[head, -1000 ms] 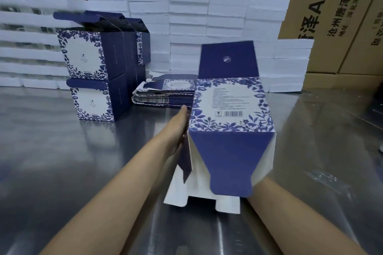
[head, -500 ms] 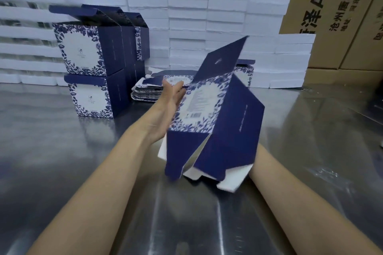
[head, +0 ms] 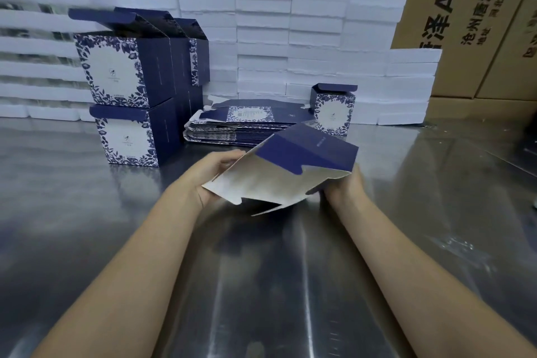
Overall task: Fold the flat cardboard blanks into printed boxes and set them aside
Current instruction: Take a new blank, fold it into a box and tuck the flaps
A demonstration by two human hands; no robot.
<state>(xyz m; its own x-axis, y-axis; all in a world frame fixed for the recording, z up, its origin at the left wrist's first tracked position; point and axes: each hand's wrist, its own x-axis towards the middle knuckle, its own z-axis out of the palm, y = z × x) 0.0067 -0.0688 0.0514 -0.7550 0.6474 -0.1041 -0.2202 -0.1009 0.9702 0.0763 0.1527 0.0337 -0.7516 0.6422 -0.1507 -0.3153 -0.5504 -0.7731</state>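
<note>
Single head-worn view, forward and down, close over the steel table (head: 87,241).

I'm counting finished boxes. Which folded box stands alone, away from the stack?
The small box at the right end of the pile of flat blanks, in front of the white foam. The other folded boxes are stacked together on the left.

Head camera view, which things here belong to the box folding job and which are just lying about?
Part of the job:
- half-folded navy blue cardboard blank, held by left hand and right hand
- pile of flat blue printed blanks
- stacked finished blue floral boxes
- single small finished floral box

Just lying about:
- white foam slabs
- brown shipping cartons
- steel table
</note>
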